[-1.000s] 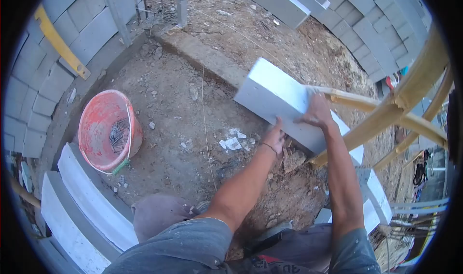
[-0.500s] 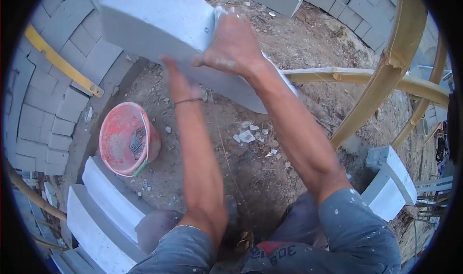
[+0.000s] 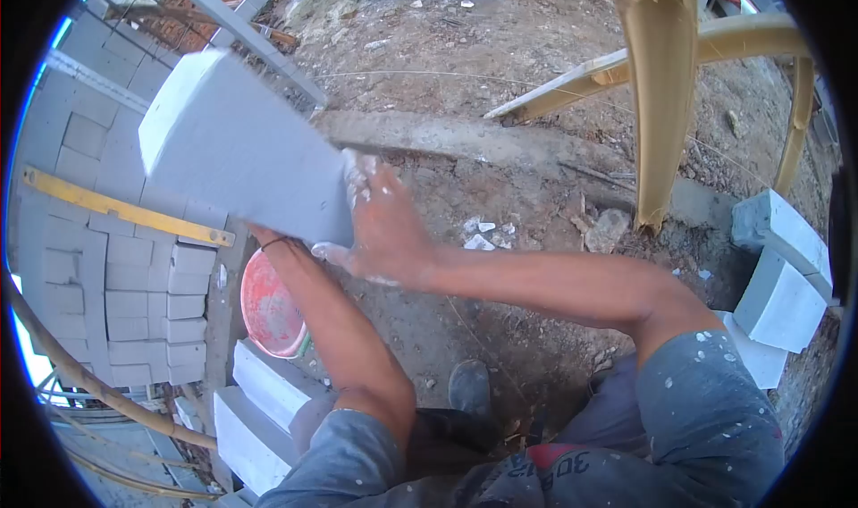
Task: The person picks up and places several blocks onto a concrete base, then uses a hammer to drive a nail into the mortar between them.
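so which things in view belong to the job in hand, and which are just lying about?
In the job:
- grey block, held up
- right hand, gripping its end
- left hand, mostly hidden behind it

Apparently just lying about:
- red bucket
- yellow bar
- white chips

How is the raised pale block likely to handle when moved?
The pale block looks stiff: its broad face shows no sag. It may feel slippery, given white residue on the right hand. It might chip: pale fragments lie nearby.

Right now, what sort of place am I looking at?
Probably an outdoor building site: a large block held up, stacked grey blocks at the picture's left, and bare dirt ground with rubble on it.
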Available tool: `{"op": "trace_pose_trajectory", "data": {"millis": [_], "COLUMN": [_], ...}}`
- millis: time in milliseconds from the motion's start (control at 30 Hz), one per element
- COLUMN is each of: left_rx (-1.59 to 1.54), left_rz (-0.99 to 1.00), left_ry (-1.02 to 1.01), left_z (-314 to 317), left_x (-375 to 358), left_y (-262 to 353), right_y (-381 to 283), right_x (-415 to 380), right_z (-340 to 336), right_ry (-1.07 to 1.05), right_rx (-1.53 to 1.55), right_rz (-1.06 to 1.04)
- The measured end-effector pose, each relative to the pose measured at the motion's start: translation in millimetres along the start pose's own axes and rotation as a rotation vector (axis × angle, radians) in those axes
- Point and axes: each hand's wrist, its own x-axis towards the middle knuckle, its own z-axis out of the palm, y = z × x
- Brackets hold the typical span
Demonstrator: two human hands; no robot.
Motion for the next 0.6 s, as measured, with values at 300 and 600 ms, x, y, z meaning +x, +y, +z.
{"op": "trace_pose_trajectory", "data": {"millis": [300,600], "left_rx": [0.348,0.612], "left_rz": [-0.104,-0.207], "left_ry": [-0.085,-0.175], "left_z": [7.2,17.4], "left_x": [-16.8,-77.8], "left_y": [3.8,45.7], "right_y": [14.1,-18.4], "right_x": [16.5,13.2], "right_z": [-33.8,-71.4], "right_ry": [-0.065,-0.201], "right_rx": [0.243,0.362], "right_rz": [0.09,0.334]}}
